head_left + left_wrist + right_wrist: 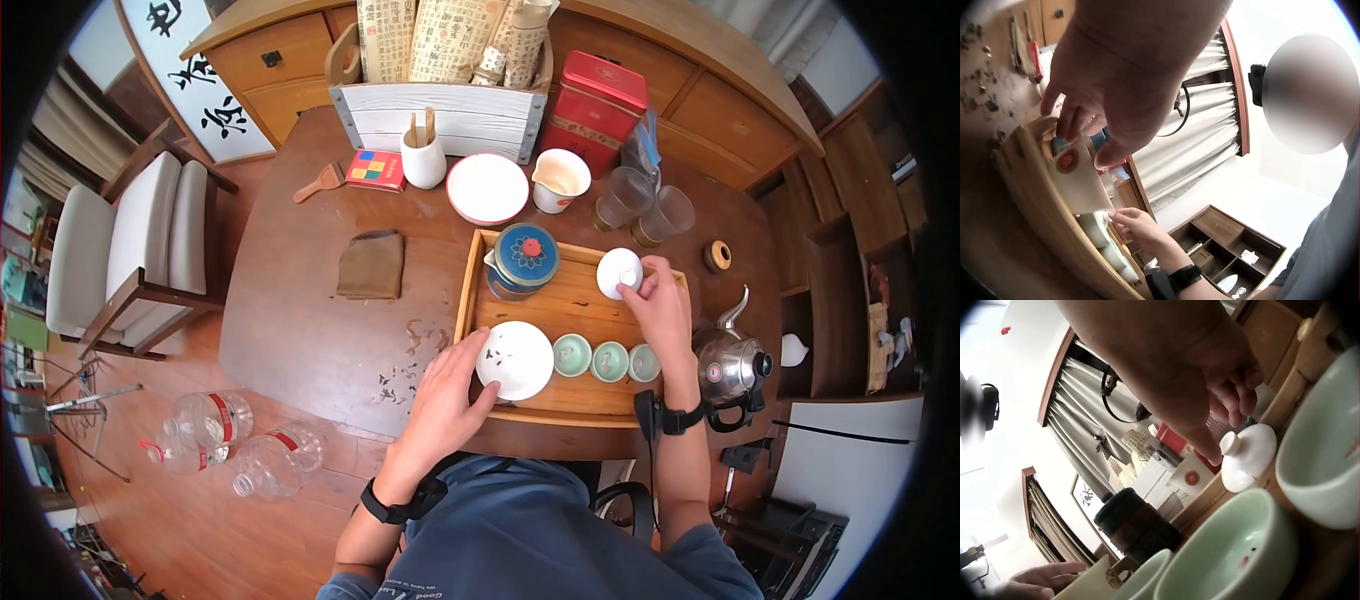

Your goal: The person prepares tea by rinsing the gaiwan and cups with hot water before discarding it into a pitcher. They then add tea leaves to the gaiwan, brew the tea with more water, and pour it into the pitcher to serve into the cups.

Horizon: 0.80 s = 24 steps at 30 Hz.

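A white bowl (pixel 520 365) with dark tea leaves stands at the tray's front left; its side bears a red seal in the left wrist view. My left hand (pixel 448 400) is at its left rim, thumb and fingers spread apart and relaxed; firm contact cannot be told. A white knobbed lid (pixel 620 273) lies on the wooden tray (pixel 590 412) at the back right. My right hand (pixel 662 312) reaches over its right side. In the right wrist view the thumb of this hand (pixel 1204 381) is beside the knob of the lid (pixel 1250 457), the other fingers apart from it.
Three green cups (pixel 610 362) line the tray's front, right of the bowl. A blue-lidded teapot (pixel 525 255) stands behind. A metal kettle (pixel 728 368) is to the right of the tray. Loose leaves (pixel 397 382) and a brown cloth (pixel 371 266) lie left. Glasses, pitcher and red tin stand behind.
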Each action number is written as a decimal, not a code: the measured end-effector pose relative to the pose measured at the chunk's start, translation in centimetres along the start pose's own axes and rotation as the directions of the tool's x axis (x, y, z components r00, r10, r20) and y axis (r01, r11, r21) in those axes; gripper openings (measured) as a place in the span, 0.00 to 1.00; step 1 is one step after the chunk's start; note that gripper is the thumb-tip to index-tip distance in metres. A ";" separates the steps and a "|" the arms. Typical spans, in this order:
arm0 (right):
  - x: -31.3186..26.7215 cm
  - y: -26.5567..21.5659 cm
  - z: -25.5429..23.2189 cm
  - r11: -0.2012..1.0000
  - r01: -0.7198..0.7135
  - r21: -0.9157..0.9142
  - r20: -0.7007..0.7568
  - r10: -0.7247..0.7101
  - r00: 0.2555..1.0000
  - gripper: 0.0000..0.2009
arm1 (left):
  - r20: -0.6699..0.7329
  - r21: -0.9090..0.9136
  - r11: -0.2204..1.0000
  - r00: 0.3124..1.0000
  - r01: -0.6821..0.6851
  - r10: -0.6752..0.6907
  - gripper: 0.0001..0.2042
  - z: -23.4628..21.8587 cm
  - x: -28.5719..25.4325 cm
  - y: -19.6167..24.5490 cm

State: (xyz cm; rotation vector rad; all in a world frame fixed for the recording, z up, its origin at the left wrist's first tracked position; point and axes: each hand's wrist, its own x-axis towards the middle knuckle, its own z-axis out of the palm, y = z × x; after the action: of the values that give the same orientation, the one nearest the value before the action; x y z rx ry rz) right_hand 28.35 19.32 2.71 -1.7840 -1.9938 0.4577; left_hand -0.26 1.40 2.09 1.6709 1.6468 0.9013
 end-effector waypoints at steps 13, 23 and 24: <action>-10.5 -7.7 1.0 0.864 0.471 0.180 0.276 -0.504 0.819 0.42 | 0.003 0.014 1.000 1.000 0.013 -0.014 0.31 0.3 0.3 -0.2; -9.3 -7.1 1.6 0.848 0.492 0.198 0.285 -0.530 0.799 0.40 | -0.024 0.018 1.000 1.000 0.001 0.000 0.32 0.4 0.4 0.0; -9.2 -7.2 1.2 0.846 0.497 0.192 0.288 -0.533 0.796 0.39 | -0.026 0.022 1.000 1.000 -0.002 0.003 0.32 0.4 0.3 0.0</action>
State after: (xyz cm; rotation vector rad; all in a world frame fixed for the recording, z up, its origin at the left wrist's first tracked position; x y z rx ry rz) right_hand 22.36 9.37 4.47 -1.0671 -2.5166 0.6974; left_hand 0.06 1.77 1.84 1.6827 1.6779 0.9132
